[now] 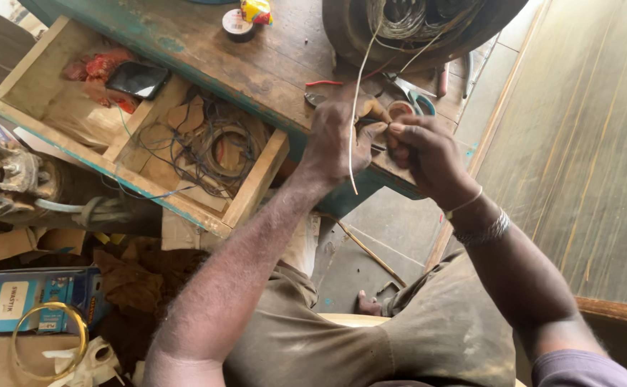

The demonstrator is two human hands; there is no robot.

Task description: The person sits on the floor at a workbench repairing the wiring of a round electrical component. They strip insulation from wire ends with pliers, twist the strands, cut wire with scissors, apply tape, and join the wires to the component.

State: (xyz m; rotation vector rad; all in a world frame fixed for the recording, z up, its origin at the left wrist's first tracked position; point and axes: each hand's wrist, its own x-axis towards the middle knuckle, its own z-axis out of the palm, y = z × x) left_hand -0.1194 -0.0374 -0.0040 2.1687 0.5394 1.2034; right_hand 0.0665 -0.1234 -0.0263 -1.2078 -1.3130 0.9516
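Note:
My left hand [338, 140] and my right hand [428, 154] meet at the front edge of a worn green wooden bench [206, 46]. Both pinch a thin pale wire [356, 86] that runs up to a round motor housing full of windings [413, 21] at the back of the bench; the wire's loose end hangs below my left hand. A small dark tool seems to sit between the fingertips, but it is mostly hidden. My right wrist wears a metal bracelet.
An open wooden drawer [252, 190] to the left holds coiled wires, a black phone [138, 77] and red cloth. A tape roll [238, 24], scissors and red-handled pliers [442, 79] lie on the bench. Boxes and a brass ring [48, 340] clutter the floor at lower left.

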